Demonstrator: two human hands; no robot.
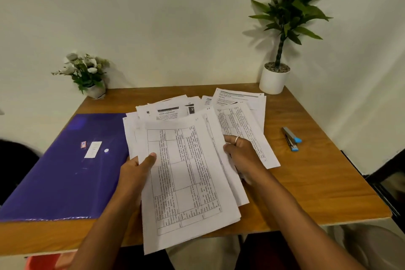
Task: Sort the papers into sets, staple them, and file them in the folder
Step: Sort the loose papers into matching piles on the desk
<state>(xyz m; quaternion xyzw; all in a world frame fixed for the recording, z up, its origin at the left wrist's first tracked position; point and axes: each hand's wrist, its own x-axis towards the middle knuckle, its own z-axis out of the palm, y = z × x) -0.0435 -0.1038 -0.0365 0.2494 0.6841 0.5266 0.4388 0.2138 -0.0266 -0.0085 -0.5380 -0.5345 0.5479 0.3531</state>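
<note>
Over the brown wooden desk's (pixel 306 182) front edge, the left hand (pixel 135 171) pinches the white printed paper sheaf (pixel 186 182), thumb on top. The right hand's (pixel 241 153) fingers (pixel 230 138) curl round its right side.

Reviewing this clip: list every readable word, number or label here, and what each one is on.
"2": white digit on a dark block, on the back sheet of the pile.
Table print on the held sheets: blurred, unreadable.
The stickers on the purple folder: too small to read.
On the stapler: no text visible.
</note>
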